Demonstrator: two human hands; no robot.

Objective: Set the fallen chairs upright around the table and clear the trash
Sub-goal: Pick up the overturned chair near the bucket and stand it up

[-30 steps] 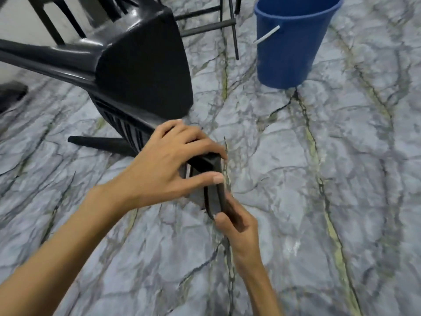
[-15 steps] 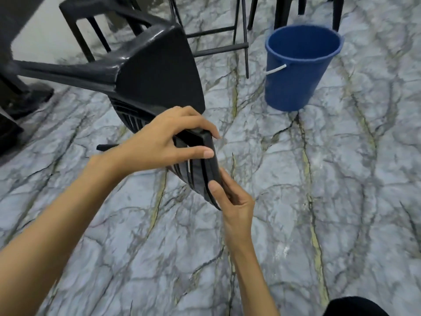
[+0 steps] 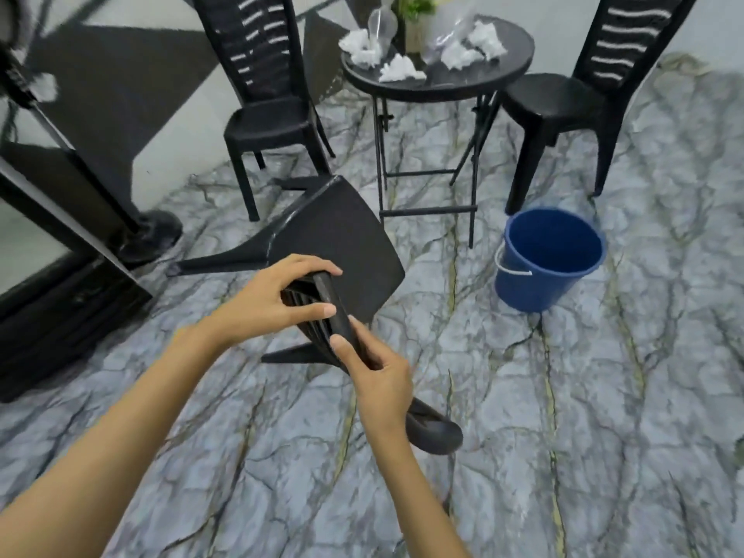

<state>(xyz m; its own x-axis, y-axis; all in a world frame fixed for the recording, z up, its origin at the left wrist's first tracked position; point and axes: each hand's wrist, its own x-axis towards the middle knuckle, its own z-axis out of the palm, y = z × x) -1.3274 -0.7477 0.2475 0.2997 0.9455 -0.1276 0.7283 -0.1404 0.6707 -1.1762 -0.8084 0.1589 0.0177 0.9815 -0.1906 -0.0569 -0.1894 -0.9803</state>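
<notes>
Head view: the step in hand is judged to be righting the fallen chair point(image 3: 342, 243). It is held tilted, between the viewer & the table point(image 3: 439, 92), legs pointing left; floor contact can't be told. Its slatted back is gripped w/ both hands: left hand point(image 3: 277, 300) is clamped over the back's edge, right hand point(image 3: 378, 376) is wrapped round it lower down.

Next move, prob.: the back is to be swung up & the legs set down by the table, clear of the blue bucket point(image 3: 535, 287) nearby. Crumpled paper point(image 3: 400, 69) is left on the tabletop, not yet cleared.

Unclear: the dark rounded shape point(image 3: 435, 434) under the right wrist can't be identified; the clear items on the table are blurred.
</notes>
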